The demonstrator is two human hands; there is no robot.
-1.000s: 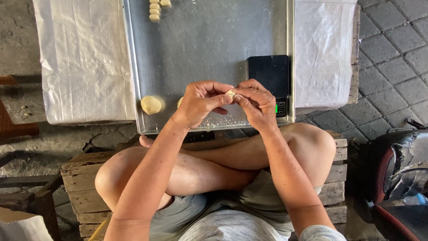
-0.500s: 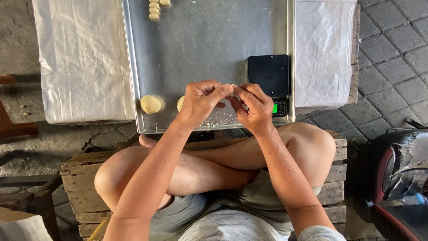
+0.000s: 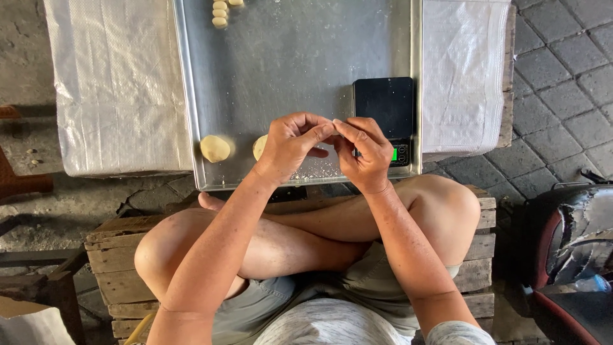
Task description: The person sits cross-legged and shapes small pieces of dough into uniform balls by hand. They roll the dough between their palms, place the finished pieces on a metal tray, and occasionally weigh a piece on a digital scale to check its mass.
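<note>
- The left hand (image 3: 290, 148) hovers above the near edge of the metal tray (image 3: 287, 70), fingers curled in, thumb and forefinger pinched toward the other hand's tips; whether it grips anything cannot be told, since nothing shows between the fingers.
- The right hand (image 3: 363, 152) mirrors it, wrist bent, fingertips pressed together against the left ones, also with no visible hold.
- Both forearms reach forward from crossed bare legs; the person sits on a wooden crate (image 3: 112, 255).
- A pale, rounded dough ball (image 3: 215, 148) lies on the tray left of the hands; a second dough piece (image 3: 260, 147) peeks out just beside the left hand's knuckles.
- A short row of small dough lumps (image 3: 219, 13) sits at the tray's far edge.
- The tray is dull grey, flat, with a low rim and a dusting of flour by the hands.
- A black rectangular scale (image 3: 384, 105) with a green lit display rests at the tray's right side.
- White woven sheeting (image 3: 115, 89) covers the table beneath.
</note>
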